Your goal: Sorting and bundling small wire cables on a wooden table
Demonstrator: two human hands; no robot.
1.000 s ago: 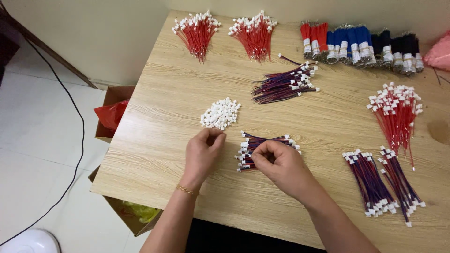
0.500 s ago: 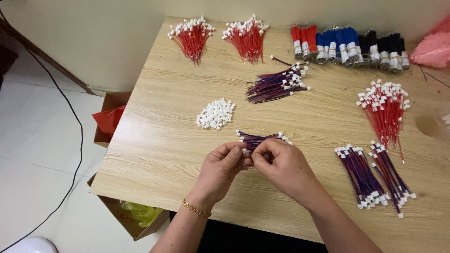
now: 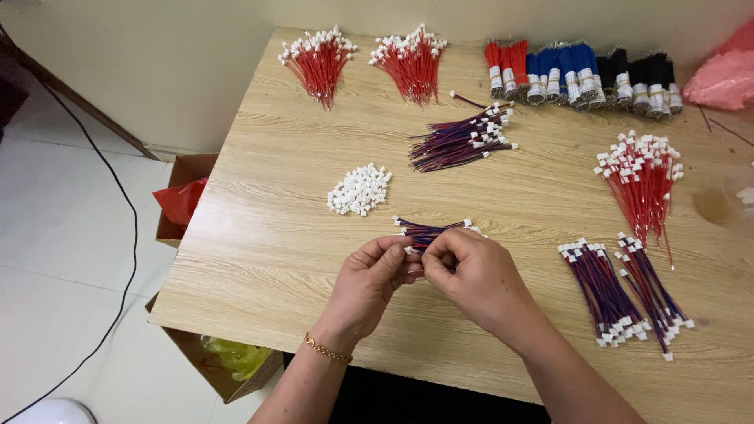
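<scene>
Both hands meet over the near middle of the table (image 3: 259,259), pinching something tiny between them. The left hand (image 3: 369,279) has its thumb and fingertips closed on what looks like the end of a thin wire with a small white connector, and the right hand (image 3: 471,275) is curled in tight right against it, fingertips touching the same spot. Can't make out exactly which piece is in which hand, it's too small and mostly hidden.

Just behind the fingers lies the small wire bundle (image 3: 432,229), red-and-blue leads with white plugs, resting flat on the wood. The loose pile of white connectors (image 3: 360,190) sits a bit further up and to the left.

Handling-wise, I'd say this stuff weighs next to nothing. The wires look limp and floppy, so they'll bend away if you push from far back; best to grip right near the tip, just beside the connector. The white housings look like hard plastic, small and probably slick, so a fingertip pinch on the flat sides seems the way. The thin leads could likely kink if yanked.

Finished purple bundles (image 3: 605,290) lie off to the right, well apart.
</scene>
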